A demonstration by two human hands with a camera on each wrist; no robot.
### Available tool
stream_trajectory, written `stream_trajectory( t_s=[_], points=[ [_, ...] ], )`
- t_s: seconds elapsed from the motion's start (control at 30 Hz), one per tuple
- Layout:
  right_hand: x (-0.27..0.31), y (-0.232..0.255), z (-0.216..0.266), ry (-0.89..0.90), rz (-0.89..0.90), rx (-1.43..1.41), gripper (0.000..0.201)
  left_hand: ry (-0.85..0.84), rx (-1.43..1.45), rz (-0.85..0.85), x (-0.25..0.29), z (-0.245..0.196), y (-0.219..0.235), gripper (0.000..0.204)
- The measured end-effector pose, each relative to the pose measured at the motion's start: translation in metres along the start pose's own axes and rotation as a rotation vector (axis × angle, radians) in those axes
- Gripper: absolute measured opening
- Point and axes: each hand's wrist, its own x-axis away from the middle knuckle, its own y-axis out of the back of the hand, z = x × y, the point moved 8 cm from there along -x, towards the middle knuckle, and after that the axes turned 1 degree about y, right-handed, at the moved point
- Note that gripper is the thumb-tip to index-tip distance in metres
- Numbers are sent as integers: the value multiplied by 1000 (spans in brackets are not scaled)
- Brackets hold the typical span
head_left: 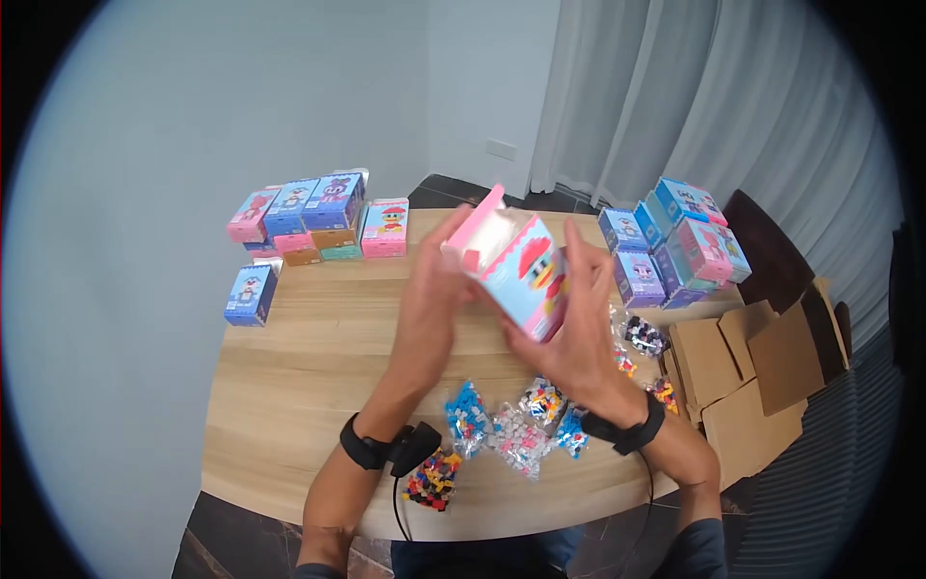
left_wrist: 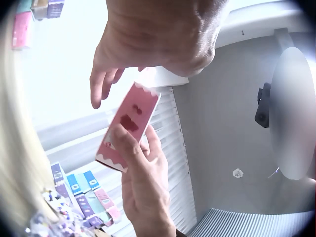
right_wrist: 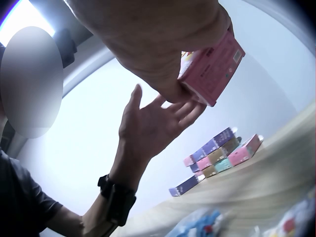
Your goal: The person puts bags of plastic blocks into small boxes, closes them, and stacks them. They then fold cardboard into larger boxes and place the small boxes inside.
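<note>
A small pink and light-blue toy box [head_left: 526, 275] with a bird-like character on its front is held tilted above the table, its top flap raised and its whitish inside showing. My right hand [head_left: 583, 333] grips it by the sides, with the thumb on a pink side panel [left_wrist: 129, 123] in the left wrist view. My left hand [head_left: 429, 299] is beside the box's open end, fingers extended and holding nothing; in the right wrist view its palm [right_wrist: 150, 128] faces the box. Below the hands lie clear bags of small building bricks, among them a blue one [head_left: 468, 417] and a pink-white one [head_left: 521, 439].
Stacked toy boxes [head_left: 318, 205] stand at the back left, with a single blue box [head_left: 251, 294] in front. Another stack [head_left: 685, 241] is at the back right. An opened cardboard carton [head_left: 752, 425] sits at the right edge, and a multicoloured brick bag [head_left: 433, 480] lies near the front edge.
</note>
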Motion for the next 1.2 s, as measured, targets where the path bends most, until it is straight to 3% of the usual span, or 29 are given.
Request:
stream_trajectory(
  t_s=[0.07,0.13,0.2,0.23,0.27,0.33,0.37,0.4,0.43,0.47,0.6,0.83,0.93,1.0,1.1,1.13,1.2],
  points=[
    [6,-7,16,18,75,-72,118,-66,-183,49,5,-3,-15,55],
    [7,-4,18,10,118,-151,115,-166,-260,-31,10,-5,-13,52],
    [5,-5,5,-119,173,-551,103,-181,-179,-49,11,-14,-5,44],
    [1,2,7,-52,148,-575,83,-148,-243,47,11,-14,-3,39],
    [-1,7,6,-53,145,-578,83,-114,-307,144,11,-12,-4,35],
    [5,6,-5,-285,209,-709,68,-104,-273,157,10,-7,-1,32],
    [8,8,-7,-274,51,-813,56,-144,-245,182,11,-9,-3,31],
    [11,6,-10,-274,49,-815,56,-187,-217,205,10,-11,-6,30],
    [11,10,-6,-162,14,-737,54,-186,-221,206,10,-11,-8,30],
    [11,14,-2,-55,-23,-660,52,-103,-186,162,8,-8,-7,31],
    [8,15,-10,-36,-20,-549,52,105,-150,117,9,0,-5,38],
    [13,10,-9,-61,-30,-636,55,124,-244,91,7,-6,-2,37],
    [13,11,-12,-88,-57,-644,57,68,-366,195,8,-12,-12,34],
    [12,11,-8,-22,-2,-540,58,-171,-450,321,7,-20,-25,32],
    [10,12,-7,24,-7,-523,55,-175,-534,355,10,-18,-28,34],
    [10,12,-7,25,-7,-522,55,-176,-532,356,13,-19,-30,34],
    [11,13,-10,9,-24,-584,49,-49,-310,193,13,-14,-23,42]
  ],
)
